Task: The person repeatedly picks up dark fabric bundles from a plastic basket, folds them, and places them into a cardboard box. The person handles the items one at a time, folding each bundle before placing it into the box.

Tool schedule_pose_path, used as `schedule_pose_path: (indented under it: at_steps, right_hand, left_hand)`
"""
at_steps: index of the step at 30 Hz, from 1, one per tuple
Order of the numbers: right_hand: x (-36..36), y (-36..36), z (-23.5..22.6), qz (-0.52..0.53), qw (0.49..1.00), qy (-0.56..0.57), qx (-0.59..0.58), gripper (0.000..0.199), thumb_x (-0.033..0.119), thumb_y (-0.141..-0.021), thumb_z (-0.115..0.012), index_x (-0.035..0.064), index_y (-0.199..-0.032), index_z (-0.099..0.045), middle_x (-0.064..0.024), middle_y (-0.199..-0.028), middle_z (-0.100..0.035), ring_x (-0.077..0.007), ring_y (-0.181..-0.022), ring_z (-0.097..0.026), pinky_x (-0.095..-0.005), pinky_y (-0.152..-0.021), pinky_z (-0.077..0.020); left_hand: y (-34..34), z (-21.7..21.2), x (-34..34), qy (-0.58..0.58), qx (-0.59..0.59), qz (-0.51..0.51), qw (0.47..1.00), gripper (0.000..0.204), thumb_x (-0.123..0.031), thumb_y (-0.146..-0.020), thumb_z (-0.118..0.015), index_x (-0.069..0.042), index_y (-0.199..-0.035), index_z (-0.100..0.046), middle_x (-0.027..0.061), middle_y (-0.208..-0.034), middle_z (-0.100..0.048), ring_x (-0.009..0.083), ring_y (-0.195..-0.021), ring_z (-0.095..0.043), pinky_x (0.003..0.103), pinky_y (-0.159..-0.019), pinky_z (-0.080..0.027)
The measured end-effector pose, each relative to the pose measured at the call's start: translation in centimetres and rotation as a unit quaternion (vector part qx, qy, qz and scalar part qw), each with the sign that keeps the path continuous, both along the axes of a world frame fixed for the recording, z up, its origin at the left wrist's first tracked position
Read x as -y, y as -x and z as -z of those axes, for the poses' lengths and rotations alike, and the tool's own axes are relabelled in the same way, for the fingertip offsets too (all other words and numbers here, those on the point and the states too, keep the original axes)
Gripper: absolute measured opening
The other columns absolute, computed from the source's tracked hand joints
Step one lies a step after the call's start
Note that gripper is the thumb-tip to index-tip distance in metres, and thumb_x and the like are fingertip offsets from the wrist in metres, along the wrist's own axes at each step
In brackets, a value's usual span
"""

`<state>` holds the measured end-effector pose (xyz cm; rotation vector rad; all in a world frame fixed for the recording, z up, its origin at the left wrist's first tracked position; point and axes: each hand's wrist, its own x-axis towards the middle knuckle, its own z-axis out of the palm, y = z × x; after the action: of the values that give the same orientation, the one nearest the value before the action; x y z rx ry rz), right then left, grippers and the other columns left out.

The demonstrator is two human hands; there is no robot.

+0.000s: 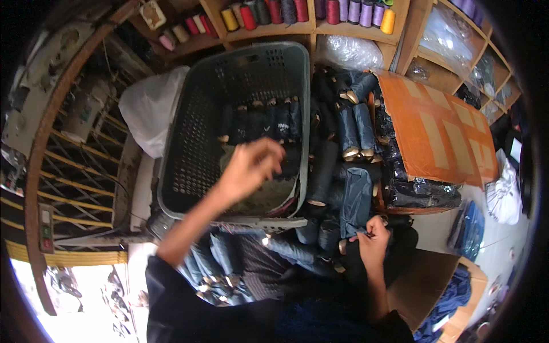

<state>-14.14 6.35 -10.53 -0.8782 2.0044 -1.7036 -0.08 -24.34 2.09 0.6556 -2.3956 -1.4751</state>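
Observation:
My left hand (251, 166) is over a dark grey plastic basket (171, 177), slightly blurred, its fingers loosely bent and apart with nothing visible in them. Inside the basket, a row of dark rolled garments (257, 123) lies toward the far side, with a greenish cloth nearer. At the right, my right hand (374, 237) pinches the near end of a blue-grey rolled garment (357, 197), which looks wrapped in thin clear plastic. That roll lies on a pile of other dark rolls (324, 171) beside the basket.
Thread cones (260, 11) line wooden shelves at the back. An orange-brown taped carton (446, 134) stands right of the pile. An open cardboard box (429, 280) with dark blue cloth is near right. More denim rolls (211, 257) lie before the basket; a folding metal gate (80, 177) is left.

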Motion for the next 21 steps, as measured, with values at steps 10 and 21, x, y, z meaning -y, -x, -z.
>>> schedule_pose_path:
  at_steps: [10, 21]
  right_hand:
    - [2.6, 0.2, 1.3, 0.099, 0.978, -0.147, -0.109, 0.028, -0.015, -0.067, -0.046, 0.0005, -0.091, -0.046, -0.004, -0.077, -0.047, -0.0127, -0.068, -0.05, -0.0248, -0.067, -0.0429]
    - [-1.0, 1.7, -3.2, 0.018, 0.993, -0.115, -0.006, 0.046, -0.004, -0.083, -0.057, 0.0067, -0.127, -0.047, -0.0104, -0.128, -0.046, -0.023, -0.107, -0.053, -0.0315, -0.084, -0.0493]
  left_hand:
    - [4.2, 24.9, 8.5, 0.231, 0.438, 0.185, 0.849, 0.064, -0.024, -0.079, -0.069, -0.001, -0.133, -0.043, 0.0203, -0.131, -0.048, 0.0342, -0.11, -0.056, 0.048, -0.078, -0.05]
    - [3.1, 30.0, 12.4, 0.188, 0.344, 0.278, 0.877, 0.049, -0.02, -0.08, -0.07, 0.002, -0.119, -0.049, 0.019, -0.103, -0.061, 0.0316, -0.096, -0.06, 0.043, -0.077, -0.05]
